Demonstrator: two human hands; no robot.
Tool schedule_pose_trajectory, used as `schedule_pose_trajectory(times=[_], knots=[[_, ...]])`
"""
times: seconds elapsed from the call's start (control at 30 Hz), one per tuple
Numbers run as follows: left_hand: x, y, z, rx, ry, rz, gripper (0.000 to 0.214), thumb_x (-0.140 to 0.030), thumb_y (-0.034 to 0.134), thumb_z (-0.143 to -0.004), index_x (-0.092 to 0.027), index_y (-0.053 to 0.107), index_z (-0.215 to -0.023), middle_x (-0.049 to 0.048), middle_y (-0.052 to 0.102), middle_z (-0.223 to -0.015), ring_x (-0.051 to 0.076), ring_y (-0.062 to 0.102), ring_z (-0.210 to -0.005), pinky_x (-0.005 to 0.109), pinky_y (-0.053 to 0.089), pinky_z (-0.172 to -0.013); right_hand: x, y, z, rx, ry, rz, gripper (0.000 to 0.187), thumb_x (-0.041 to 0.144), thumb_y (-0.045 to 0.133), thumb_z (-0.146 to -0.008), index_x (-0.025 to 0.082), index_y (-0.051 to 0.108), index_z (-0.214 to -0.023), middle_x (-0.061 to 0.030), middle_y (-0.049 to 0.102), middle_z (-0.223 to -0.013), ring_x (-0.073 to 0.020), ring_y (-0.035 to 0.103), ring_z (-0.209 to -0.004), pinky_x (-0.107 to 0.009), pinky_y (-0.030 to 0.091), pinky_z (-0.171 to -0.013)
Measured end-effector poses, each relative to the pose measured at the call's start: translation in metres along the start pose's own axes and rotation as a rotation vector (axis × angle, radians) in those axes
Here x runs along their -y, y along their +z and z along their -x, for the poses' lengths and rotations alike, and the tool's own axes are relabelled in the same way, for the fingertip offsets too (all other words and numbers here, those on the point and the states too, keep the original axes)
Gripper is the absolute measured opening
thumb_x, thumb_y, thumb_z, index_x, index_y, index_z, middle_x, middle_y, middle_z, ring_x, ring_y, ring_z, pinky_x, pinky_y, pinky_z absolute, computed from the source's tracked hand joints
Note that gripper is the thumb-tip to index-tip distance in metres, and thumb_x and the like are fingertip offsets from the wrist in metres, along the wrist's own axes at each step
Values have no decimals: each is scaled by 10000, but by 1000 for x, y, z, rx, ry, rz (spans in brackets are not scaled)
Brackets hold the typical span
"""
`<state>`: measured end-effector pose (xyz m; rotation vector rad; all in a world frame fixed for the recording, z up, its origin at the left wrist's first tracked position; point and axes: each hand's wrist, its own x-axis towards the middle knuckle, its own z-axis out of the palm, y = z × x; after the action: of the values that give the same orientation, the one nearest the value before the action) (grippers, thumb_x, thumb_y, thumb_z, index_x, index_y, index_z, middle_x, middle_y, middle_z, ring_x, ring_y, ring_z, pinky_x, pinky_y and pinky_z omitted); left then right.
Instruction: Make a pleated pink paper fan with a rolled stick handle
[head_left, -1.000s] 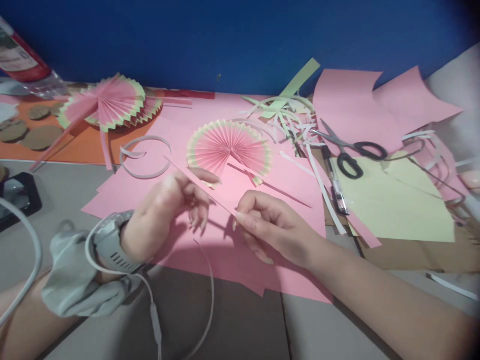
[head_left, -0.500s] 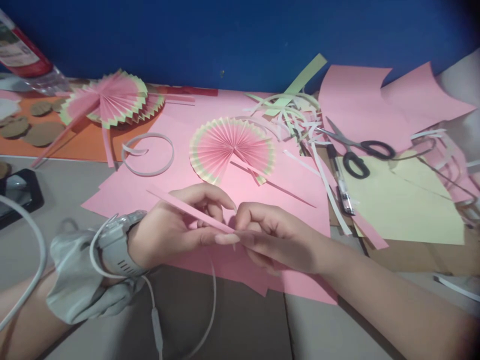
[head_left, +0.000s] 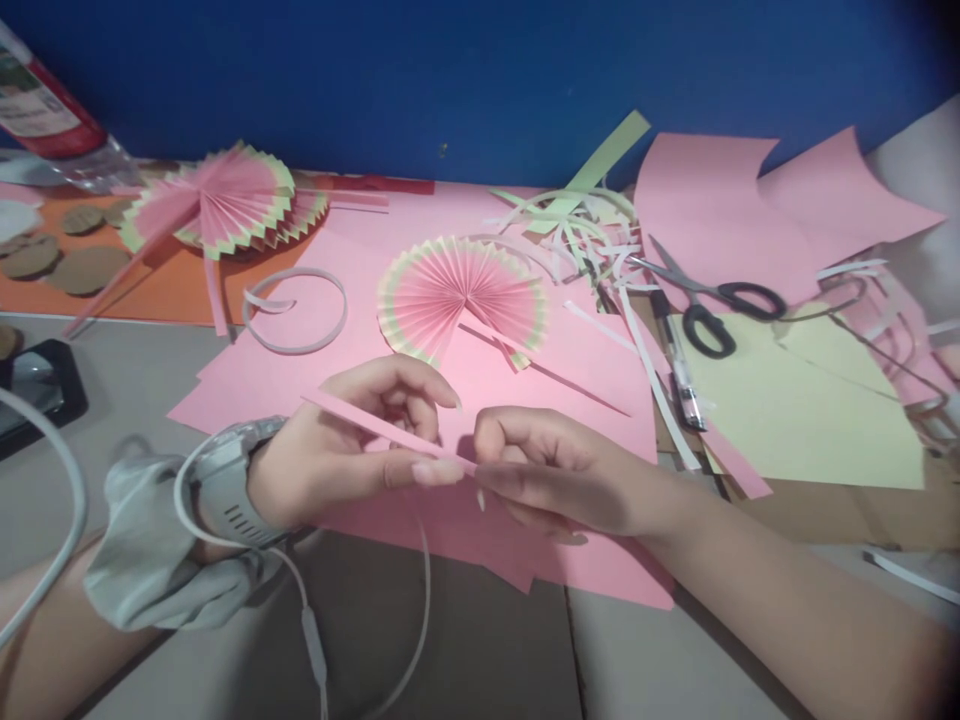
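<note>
A narrow pink paper strip [head_left: 360,418] runs slantwise between my hands, above pink paper sheets [head_left: 600,380]. My right hand [head_left: 547,475] pinches its lower right end between thumb and curled fingers. Along the strip lies the thumb of my left hand [head_left: 367,440], pressing it from the near side, while the index finger arches apart above it. Just beyond my hands, a pleated pink paper fan [head_left: 427,290] with a yellow-green rim rests on the sheets; another pink strip [head_left: 540,365] reaches out from its centre. My palms hide part of the sheets.
Black-handled scissors [head_left: 709,320], a pen [head_left: 681,375] and a heap of paper offcuts [head_left: 577,235] lie to the right. More pleated fans [head_left: 240,195] and cardboard discs [head_left: 90,268] are on orange paper at left, near a bottle [head_left: 56,110]. A white cable [head_left: 311,640] hangs from my left wrist.
My left hand has shifted slightly left, and its thumb and index finger have drawn away from my right hand. The gap between the hands is wider. The strip stays pinched.
</note>
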<state>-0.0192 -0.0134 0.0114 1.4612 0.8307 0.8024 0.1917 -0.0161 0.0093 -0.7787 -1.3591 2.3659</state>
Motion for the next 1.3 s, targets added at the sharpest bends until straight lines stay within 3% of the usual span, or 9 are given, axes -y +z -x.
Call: schedule_pose_trajectory(times=[0.3, 0.6, 0.8, 0.93, 1.0, 1.3], knots=[[6, -4, 4, 52, 51, 116, 246, -345, 678, -792, -212, 589, -979, -27, 563, -656, 85, 521, -528, 196, 424, -516, 2, -3, 1, 40, 10, 21, 185, 286, 543, -914, 163, 497, -783, 115, 441, -451, -7, 329, -334, -107, 281, -351], [9, -6, -1, -95, -11, 344, 238, -432, 515, -884, -207, 582, -844, -20, 519, -624, 90, 481, -458, 244, 426, -476, -1, -4, 0, 38, -41, 9, 182, 266, 515, -928, 157, 506, -783, 109, 444, -454, -4, 329, -335, -106, 284, -358], [7, -8, -1, -112, 16, 362, 511, -700, 458, -781, -209, 571, -871, -11, 503, -593, 135, 491, -469, 294, 455, -475, -1, -8, 0, 38, -53, -74, 178, 249, 510, -925, 156, 501, -774, 105, 448, -455, -9, 310, -335, -103, 261, -349], [10, -6, 5, -35, 82, 142, 274, -436, 650, -796, -234, 574, -964, -13, 555, -673, 102, 511, -493, 239, 454, -509, 0, -11, 0, 60, -31, -198, 174, 257, 531, -900, 166, 503, -755, 110, 420, -429, -15, 276, -314, -102, 230, -327], [10, -5, 7, -48, 80, 84, 205, -357, 669, -799, -229, 594, -941, -2, 571, -712, 93, 523, -499, 212, 431, -489, 1, -12, 0, 93, -1, -244, 166, 244, 513, -896, 164, 508, -750, 107, 424, -413, -18, 261, -296, -105, 231, -318], [9, -1, 6, -171, 80, 122, 185, -404, 606, -844, -227, 612, -896, -15, 539, -633, 83, 502, -448, 206, 390, -438, 1, -12, 0, 134, 46, -248, 185, 143, 421, -925, 160, 504, -760, 107, 438, -400, -18, 269, -284, -99, 277, -338]])
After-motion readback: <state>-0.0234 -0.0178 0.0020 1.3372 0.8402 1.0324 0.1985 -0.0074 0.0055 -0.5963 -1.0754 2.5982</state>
